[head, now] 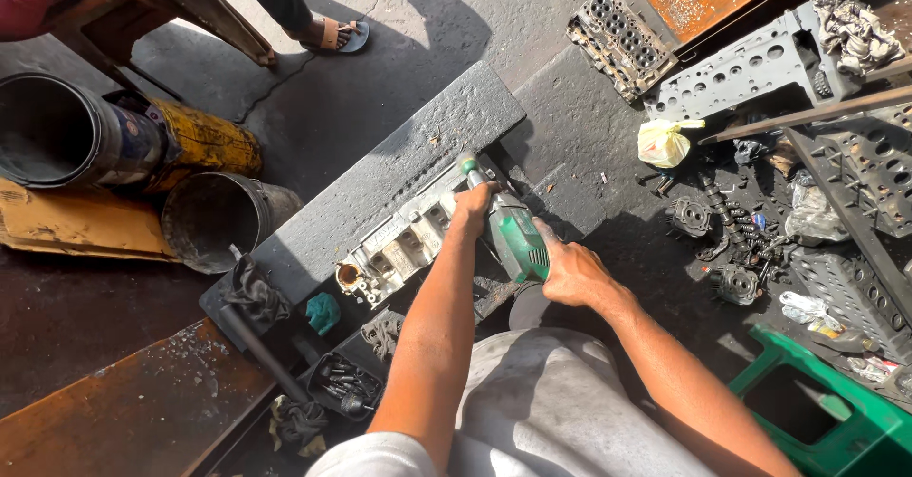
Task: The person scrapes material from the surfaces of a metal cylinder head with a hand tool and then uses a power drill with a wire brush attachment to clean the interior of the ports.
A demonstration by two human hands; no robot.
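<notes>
- I see a dark slab running diagonally across the concrete floor, from about 7 o'clock up to 1 o'clock of the frame's middle, and the pale metal cylinder head lies along its lower edge, at the centre.
- I judge the work to be midway: the green power tool has its tip pressed to the upper end of the cylinder head, while the ports toward 8 o'clock look grimy and untouched.
- My left hand is wrapped closed around the tool's front neck; my right hand is closed around its rear body, at 4 o'clock of the left.
- More cylinder heads lie at 2 o'clock, and loose valve parts lie at 3 o'clock.
- A black tray of bits sits at 7 o'clock, half in shadow.
- Hidden: I cannot see the tool's bit, which is behind my left hand, nor whether it is spinning. The far face of the cylinder head is out of view, and deep shadow swallows the floor at the lower left.
</notes>
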